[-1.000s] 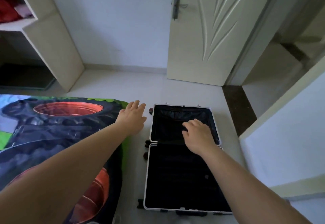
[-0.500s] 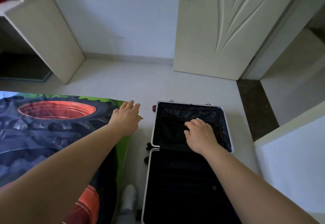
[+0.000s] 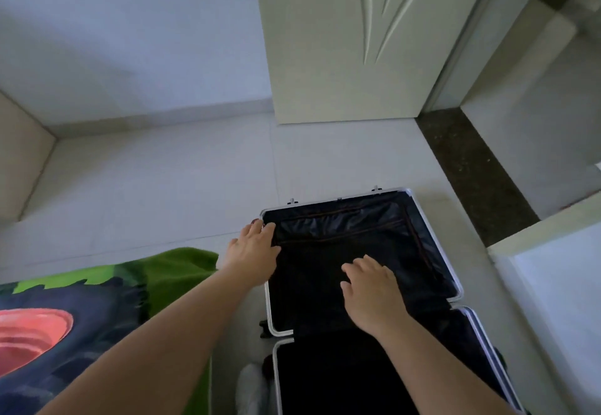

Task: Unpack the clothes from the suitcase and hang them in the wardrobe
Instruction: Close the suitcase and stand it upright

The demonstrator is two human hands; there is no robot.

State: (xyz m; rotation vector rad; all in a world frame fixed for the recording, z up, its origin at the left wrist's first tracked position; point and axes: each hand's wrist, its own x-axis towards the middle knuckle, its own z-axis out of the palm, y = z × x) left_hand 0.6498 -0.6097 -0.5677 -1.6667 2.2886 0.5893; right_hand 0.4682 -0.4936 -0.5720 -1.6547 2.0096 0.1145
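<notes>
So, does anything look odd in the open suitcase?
Nothing is damaged or askew, but the open black suitcase with silver frame shows only wrinkled dark lining, no visible clothes. The left hand touches its far-left corner; the right hand rests on the lining.

One left hand [image 3: 252, 253], one right hand [image 3: 370, 291], one suitcase [image 3: 341, 229], one door [image 3: 341, 40], one blanket [image 3: 81, 300].

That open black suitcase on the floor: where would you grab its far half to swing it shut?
Probably the silver metal rim at its far corners, coming from the outer sides. That half lies flat, hinged toward the person; its black fabric lining is soft. The left hand rests at one corner.
</notes>
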